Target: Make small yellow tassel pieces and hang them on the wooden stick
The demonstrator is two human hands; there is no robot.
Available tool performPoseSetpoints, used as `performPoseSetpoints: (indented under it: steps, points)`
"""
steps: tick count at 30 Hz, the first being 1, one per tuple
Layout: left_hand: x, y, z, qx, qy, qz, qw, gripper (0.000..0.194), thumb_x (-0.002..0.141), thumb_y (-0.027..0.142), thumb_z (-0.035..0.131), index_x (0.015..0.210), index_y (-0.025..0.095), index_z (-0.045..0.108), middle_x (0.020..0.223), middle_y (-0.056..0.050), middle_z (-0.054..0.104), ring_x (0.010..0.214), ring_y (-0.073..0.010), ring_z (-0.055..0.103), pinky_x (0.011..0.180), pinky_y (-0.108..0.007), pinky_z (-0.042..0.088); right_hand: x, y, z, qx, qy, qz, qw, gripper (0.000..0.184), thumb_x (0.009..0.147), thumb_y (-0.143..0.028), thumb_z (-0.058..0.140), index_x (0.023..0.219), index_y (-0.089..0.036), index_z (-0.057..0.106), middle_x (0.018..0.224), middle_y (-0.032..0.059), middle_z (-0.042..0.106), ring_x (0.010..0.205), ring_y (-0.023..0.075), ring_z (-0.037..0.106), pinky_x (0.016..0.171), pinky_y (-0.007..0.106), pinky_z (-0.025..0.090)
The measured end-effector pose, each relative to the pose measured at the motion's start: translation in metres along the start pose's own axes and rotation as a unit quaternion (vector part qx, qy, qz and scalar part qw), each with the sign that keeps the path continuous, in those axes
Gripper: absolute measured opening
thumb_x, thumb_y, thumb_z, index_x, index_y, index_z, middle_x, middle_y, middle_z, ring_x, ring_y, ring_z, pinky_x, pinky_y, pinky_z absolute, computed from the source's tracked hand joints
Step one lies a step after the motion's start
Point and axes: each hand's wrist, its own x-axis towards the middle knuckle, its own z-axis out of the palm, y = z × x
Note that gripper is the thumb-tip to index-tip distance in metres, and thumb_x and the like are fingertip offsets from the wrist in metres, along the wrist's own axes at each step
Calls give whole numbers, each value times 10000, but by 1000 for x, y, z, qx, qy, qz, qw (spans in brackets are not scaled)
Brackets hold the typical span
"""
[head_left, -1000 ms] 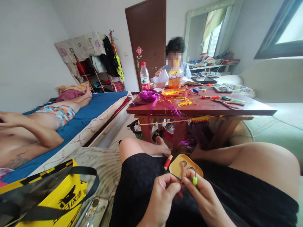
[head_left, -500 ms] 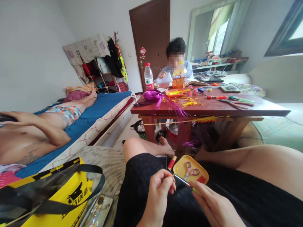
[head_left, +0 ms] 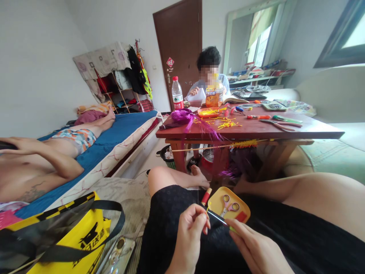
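Note:
Over my lap, my left hand (head_left: 190, 228) is closed in a pinch on a small yellow stem-like piece (head_left: 208, 208). My right hand (head_left: 252, 239) grips a thin tool with a metal shaft (head_left: 217, 217) and a yellow-green handle; its exact kind is unclear. The shaft's tip meets the yellow piece at the left fingertips. Just beyond the hands, a yellow tray (head_left: 247, 201) rests on the black cloth over my legs. Pink-handled scissors (head_left: 227, 207) and a red piece (head_left: 241, 217) lie in it. A spool of red thread (head_left: 206, 196) leans by the tray's left side.
On the red table (head_left: 256, 131) are purple tinsel strands (head_left: 182, 116), yellow stems (head_left: 229, 125), pliers (head_left: 281, 125) and bottles (head_left: 177, 95). A person (head_left: 209, 62) sits behind it. Another person (head_left: 57, 160) lies on the bed. A yellow bag (head_left: 94, 236) stands at left.
The view has shifted slightly. More of the yellow piece now stands up from my left fingertips beside the shaft's tip. Both hands keep nearly the same place.

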Motion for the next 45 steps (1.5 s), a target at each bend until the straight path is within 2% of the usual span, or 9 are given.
performPoseSetpoints:
  steps: [10, 15, 20, 25, 28, 31, 34, 37, 45]
  points:
    - [-3, -2, -5, 281, 63, 170, 942, 146, 772, 173, 502, 653, 207, 580, 607, -13, 541, 571, -151, 484, 581, -236, 348, 0, 1, -1, 17, 7, -2, 1000, 347, 870, -301, 333, 1089, -235, 594, 1045, 84, 672, 882, 224, 658, 713, 271, 532]
    - [-3, -13, -5, 404, 88, 308, 857, 173, 800, 130, 438, 715, 198, 573, 645, -28, 568, 618, -171, 499, 606, -262, 357, 0, -6, 3, 182, 38, 62, 981, 332, 834, -401, 407, 983, -211, 635, 958, 99, 683, 851, 244, 643, 746, 307, 495]
    - [-4, -18, 2, 433, 26, 331, 838, 156, 751, 73, 423, 668, 176, 505, 615, -13, 559, 585, -144, 516, 559, -233, 378, 10, -23, 4, 503, 41, 238, 830, 491, 621, -586, 630, 919, -197, 644, 556, -26, 530, 466, 101, 447, 426, 185, 362]
    - [-5, -23, 13, 418, -11, 336, 844, 158, 734, 80, 416, 629, 181, 480, 576, -4, 545, 558, -131, 521, 540, -219, 384, 20, -33, 4, 653, 13, 244, 717, 381, 600, -508, 706, 713, -156, 615, 478, -83, 322, 433, 41, 221, 402, 146, 192]
    - [-7, -19, 13, 418, -39, 312, 852, 161, 739, 93, 420, 623, 184, 487, 576, -2, 553, 556, -134, 516, 548, -230, 385, 20, -32, 5, 672, 23, 243, 699, 340, 601, -478, 718, 687, -170, 602, 523, -55, 413, 465, 60, 311, 436, 162, 258]
    - [0, -5, -1, 398, -69, 284, 869, 76, 761, 187, 467, 773, 193, 542, 737, -24, 610, 710, -173, 548, 674, -279, 418, 21, -26, -8, 643, 33, 224, 732, 325, 624, -468, 708, 658, -163, 600, 512, -53, 433, 455, 57, 308, 427, 162, 255]
    - [30, 3, -26, 413, 17, 190, 891, 254, 842, 277, 401, 1054, 178, 498, 1049, -86, 567, 983, -200, 505, 849, -321, 394, 24, -14, -37, 608, 112, 210, 757, 299, 619, -443, 721, 651, -169, 607, 526, -48, 459, 481, 63, 352, 438, 152, 298]
    - [76, -14, -37, 479, 59, 51, 875, 212, 869, 181, 363, 941, 149, 560, 991, -93, 582, 1016, -204, 501, 913, -370, 355, 26, -1, -64, 591, 207, 232, 744, 346, 511, -424, 786, 722, -191, 643, 643, -26, 545, 575, 86, 432, 490, 140, 376]
    - [135, -94, 26, 424, -14, -105, 900, 281, 840, 294, 516, 1084, 155, 526, 1083, -72, 556, 917, -192, 565, 767, -389, 481, 25, 5, -63, 604, 174, 199, 752, 235, 630, -388, 731, 753, -207, 645, 602, -33, 514, 526, 78, 366, 456, 138, 349]
